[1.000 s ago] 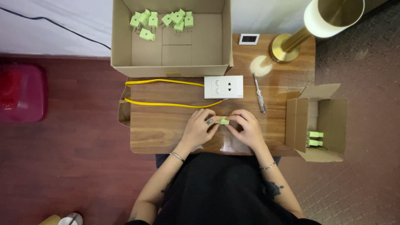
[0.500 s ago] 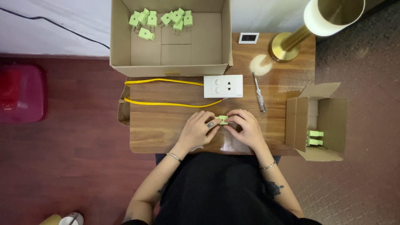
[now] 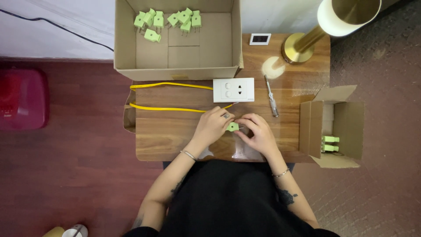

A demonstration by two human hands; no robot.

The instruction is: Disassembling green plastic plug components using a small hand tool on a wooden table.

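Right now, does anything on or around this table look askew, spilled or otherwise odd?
Nothing looks spilled or damaged. The only slight oddity: the small cardboard box lies on its side, overhanging the table edge. Both hands hold a green plug.

Bare wooden table (image 3: 171, 136) lies open left of the left hand (image 3: 212, 127). Ahead, the yellow cable (image 3: 175, 108), white socket plate (image 3: 233, 90) and screwdriver (image 3: 272, 96) bar the way; behind them stands the large cardboard box (image 3: 175, 72). The small open box (image 3: 335, 127) blocks the right edge, the brass lamp (image 3: 302, 44) the far right corner.
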